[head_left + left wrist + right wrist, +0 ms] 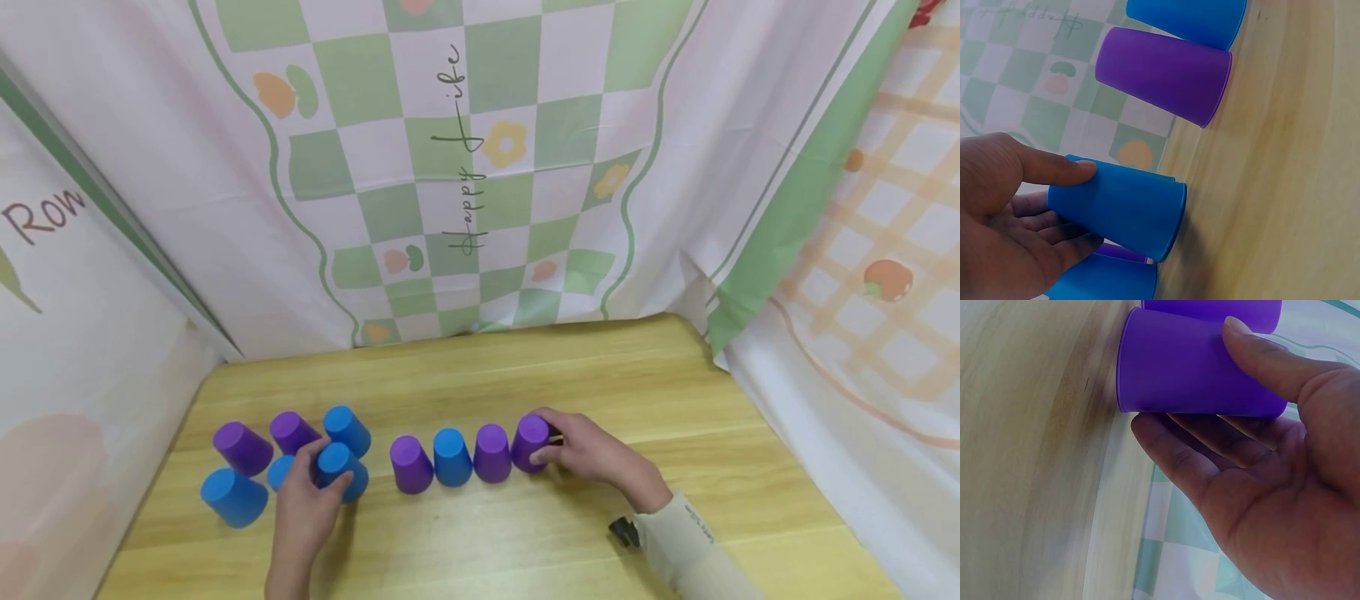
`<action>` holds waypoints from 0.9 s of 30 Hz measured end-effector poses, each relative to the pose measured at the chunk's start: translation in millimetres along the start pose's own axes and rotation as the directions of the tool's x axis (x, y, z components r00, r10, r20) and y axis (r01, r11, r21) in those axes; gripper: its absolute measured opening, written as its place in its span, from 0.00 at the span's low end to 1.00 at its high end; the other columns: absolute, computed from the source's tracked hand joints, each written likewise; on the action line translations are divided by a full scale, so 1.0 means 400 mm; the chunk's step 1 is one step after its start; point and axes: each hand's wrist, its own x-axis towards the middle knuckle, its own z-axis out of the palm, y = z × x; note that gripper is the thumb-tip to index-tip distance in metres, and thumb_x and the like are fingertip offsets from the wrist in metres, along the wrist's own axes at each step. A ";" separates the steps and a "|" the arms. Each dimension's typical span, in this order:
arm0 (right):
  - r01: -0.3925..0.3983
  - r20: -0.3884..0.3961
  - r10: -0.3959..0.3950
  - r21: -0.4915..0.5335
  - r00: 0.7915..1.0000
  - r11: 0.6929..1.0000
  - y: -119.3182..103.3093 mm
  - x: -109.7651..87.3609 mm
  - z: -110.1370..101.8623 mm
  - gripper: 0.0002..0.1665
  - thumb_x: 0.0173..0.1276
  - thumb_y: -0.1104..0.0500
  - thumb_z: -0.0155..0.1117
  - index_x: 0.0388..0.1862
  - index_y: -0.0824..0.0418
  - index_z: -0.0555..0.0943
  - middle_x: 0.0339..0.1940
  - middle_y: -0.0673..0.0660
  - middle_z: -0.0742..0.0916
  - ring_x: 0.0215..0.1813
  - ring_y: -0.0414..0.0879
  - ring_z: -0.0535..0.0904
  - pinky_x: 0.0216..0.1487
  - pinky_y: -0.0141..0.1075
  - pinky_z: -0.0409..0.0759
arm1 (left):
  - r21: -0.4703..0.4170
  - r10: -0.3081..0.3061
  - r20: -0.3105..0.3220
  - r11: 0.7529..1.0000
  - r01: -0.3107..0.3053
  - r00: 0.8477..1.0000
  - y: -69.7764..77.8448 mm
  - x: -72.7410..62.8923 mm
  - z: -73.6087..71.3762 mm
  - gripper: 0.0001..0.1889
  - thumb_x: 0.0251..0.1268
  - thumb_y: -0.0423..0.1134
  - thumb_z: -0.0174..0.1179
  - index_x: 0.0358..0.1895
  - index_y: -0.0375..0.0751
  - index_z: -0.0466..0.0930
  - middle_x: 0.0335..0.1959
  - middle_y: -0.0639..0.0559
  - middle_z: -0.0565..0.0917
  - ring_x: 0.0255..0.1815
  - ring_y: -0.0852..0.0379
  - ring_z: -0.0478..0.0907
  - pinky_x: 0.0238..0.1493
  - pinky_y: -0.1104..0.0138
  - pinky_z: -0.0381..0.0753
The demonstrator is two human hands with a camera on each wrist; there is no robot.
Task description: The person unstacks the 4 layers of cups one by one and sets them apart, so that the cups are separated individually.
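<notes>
My left hand (307, 508) grips an upside-down blue cup (343, 475) at the front of the left group. In the left wrist view, the thumb lies along one side of this blue cup (1119, 209) and the fingers go round the other; whether its rim touches the table cannot be told. My right hand (588, 454) holds the purple cup (530, 446) at the right end of a row, thumb in front and fingers behind. Beside it in the row stand a purple cup (492, 454), a blue cup (452, 458) and another purple cup (412, 467), all upside down.
Around my left hand stand a blue cup (234, 498), a partly hidden blue cup (280, 472), two purple cups (243, 448) and a blue cup (348, 432) farther back. The wooden table (487, 542) ends at a checked curtain (502, 208).
</notes>
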 end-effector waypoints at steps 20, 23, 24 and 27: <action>-0.015 -0.003 0.015 -0.001 1.000 1.000 -0.003 0.000 -0.001 0.21 0.72 0.56 0.72 0.61 0.57 0.80 0.54 0.55 0.89 0.60 0.59 0.86 0.64 0.57 0.85 | 0.003 -0.002 0.032 1.000 0.002 0.999 0.005 -0.001 -0.003 0.37 0.73 0.30 0.63 0.81 0.41 0.58 0.83 0.31 0.58 0.82 0.24 0.54 0.77 0.30 0.61; -0.013 -0.004 0.013 -0.008 1.000 1.000 -0.003 0.000 -0.001 0.21 0.72 0.56 0.72 0.61 0.57 0.80 0.54 0.55 0.89 0.60 0.59 0.86 0.64 0.57 0.85 | -0.015 0.011 0.026 1.000 -0.011 1.000 0.010 -0.006 -0.005 0.36 0.73 0.30 0.63 0.81 0.41 0.59 0.83 0.32 0.59 0.82 0.25 0.54 0.77 0.31 0.61; -0.011 -0.006 0.011 -0.010 1.000 1.000 -0.002 0.000 -0.001 0.21 0.72 0.56 0.72 0.61 0.57 0.80 0.54 0.55 0.89 0.60 0.59 0.86 0.64 0.57 0.85 | -0.024 0.021 0.021 1.000 -0.020 1.000 0.011 -0.008 -0.006 0.36 0.73 0.30 0.63 0.81 0.41 0.59 0.82 0.33 0.60 0.82 0.26 0.54 0.78 0.31 0.61; -0.004 -0.005 0.004 -0.010 1.000 1.000 -0.001 0.000 0.000 0.21 0.72 0.56 0.72 0.61 0.57 0.80 0.54 0.55 0.89 0.60 0.59 0.86 0.64 0.56 0.85 | -0.050 0.048 0.003 0.998 -0.048 0.999 0.015 -0.014 -0.009 0.35 0.74 0.30 0.62 0.80 0.40 0.61 0.81 0.34 0.62 0.82 0.29 0.56 0.79 0.34 0.61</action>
